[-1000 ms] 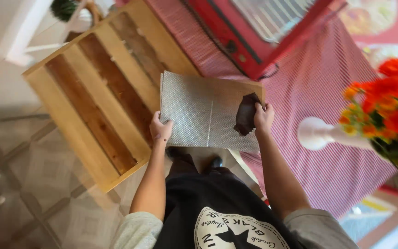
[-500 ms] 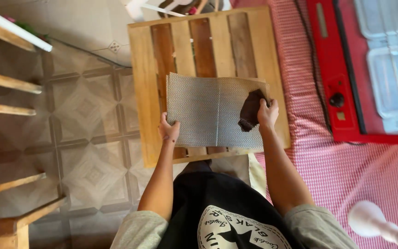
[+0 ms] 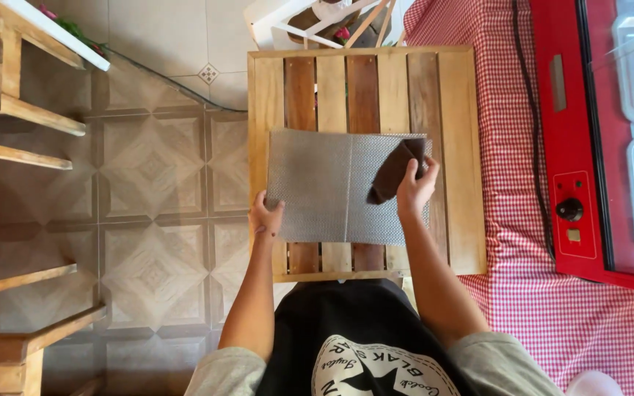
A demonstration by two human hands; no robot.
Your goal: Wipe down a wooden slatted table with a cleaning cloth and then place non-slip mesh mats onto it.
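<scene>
A grey metal mesh panel (image 3: 324,187) lies flat on a slatted wooden table (image 3: 460,161). My left hand (image 3: 266,218) grips the panel's lower left corner. A dark brown cloth (image 3: 394,170) rests on the panel's right part, and my right hand (image 3: 416,189) presses down on it with the fingers around it.
A red appliance with a knob (image 3: 570,209) and clear lids stands on a red checked tablecloth (image 3: 552,315) to the right. Wooden shelving (image 3: 16,132) rises at the left over a tiled floor (image 3: 155,191). A white chair (image 3: 310,22) stands beyond the table.
The view has swung round so the table now lies square in front of me. Both hands keep their hold on the panel and the cloth.
</scene>
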